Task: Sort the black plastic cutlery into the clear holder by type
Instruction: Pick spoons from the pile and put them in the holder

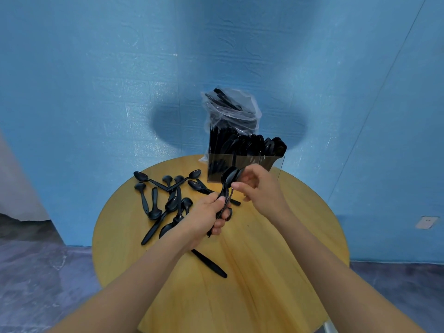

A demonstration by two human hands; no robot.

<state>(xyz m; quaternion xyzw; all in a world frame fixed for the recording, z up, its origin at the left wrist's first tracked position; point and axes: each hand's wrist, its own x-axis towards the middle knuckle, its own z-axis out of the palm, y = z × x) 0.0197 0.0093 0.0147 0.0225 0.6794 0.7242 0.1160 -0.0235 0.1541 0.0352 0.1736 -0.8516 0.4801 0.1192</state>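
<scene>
Left hand (pixel 206 215): fingers curling round the handles of a bundle of black spoons (pixel 228 182) at frame centre. Right hand (pixel 259 186): fingers pinching the bundle's bowls. Clear holder (pixel 276 164) standing just above, holding cutlery. Loose spoons (pixel 165 198) lying centre-left on the round tabletop (pixel 276 248).

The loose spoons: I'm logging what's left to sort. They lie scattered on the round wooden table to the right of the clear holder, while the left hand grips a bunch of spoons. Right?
Not quite. The head view shows the loose spoons scattered on the round wooden table to the left of the clear holder, not the right. The left hand does grip a bunch of spoons.
</scene>
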